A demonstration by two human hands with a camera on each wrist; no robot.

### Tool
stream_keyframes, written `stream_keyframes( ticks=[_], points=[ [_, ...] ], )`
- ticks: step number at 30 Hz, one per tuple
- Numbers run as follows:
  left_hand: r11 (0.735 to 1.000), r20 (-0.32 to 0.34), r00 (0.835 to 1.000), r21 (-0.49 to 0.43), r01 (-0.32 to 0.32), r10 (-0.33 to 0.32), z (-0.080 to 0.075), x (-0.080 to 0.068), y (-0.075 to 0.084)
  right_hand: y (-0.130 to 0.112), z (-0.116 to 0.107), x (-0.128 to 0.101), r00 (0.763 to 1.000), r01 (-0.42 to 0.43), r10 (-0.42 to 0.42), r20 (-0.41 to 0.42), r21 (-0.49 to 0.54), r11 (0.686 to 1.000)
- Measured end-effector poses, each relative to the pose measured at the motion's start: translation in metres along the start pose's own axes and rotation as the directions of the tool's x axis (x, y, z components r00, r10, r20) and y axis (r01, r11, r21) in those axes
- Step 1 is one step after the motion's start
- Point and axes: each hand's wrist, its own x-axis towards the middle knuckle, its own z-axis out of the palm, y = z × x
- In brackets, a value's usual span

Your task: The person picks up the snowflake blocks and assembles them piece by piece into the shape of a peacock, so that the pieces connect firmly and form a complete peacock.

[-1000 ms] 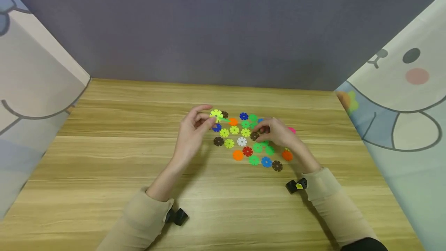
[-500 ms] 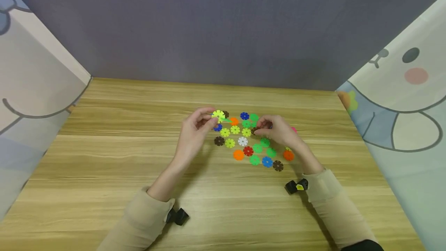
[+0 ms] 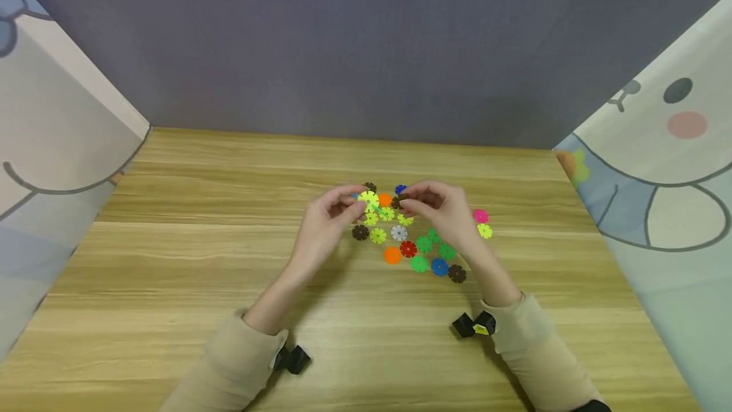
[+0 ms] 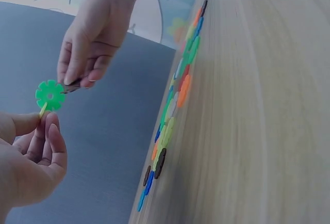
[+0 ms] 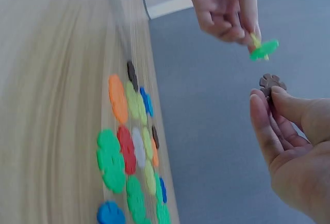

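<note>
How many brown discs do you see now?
4: a brown disc pinched by the right hand, one beyond the held yellow disc, one left of the white disc, one beside a blue disc. Hands may hide more.

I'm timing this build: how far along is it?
Done: a yellow disc and green disc look slotted together, held by the left hand. In hand: the right hand pinches a brown disc, not yet joined to them; a gap shows. Left: probably joining it; more discs lie on the table, how many are needed is unclear.
</note>
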Motion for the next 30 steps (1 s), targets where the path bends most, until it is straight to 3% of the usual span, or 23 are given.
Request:
stream_keyframes(
  ticks=[12,30],
  points=[
    [0.991,0.033,0.997,-0.106,0.076,-0.073,0.002,-0.005,0.006,-0.008,0.014,-0.005,0.994,0.106,-0.104,-0.02,0.097,0.99],
    [0.988,0.046,0.996,-0.126,0.085,-0.08,0.005,-0.004,0.002,-0.002,0.026,-0.008,0.974,0.227,-0.219,-0.063,0.193,0.955]
  ],
)
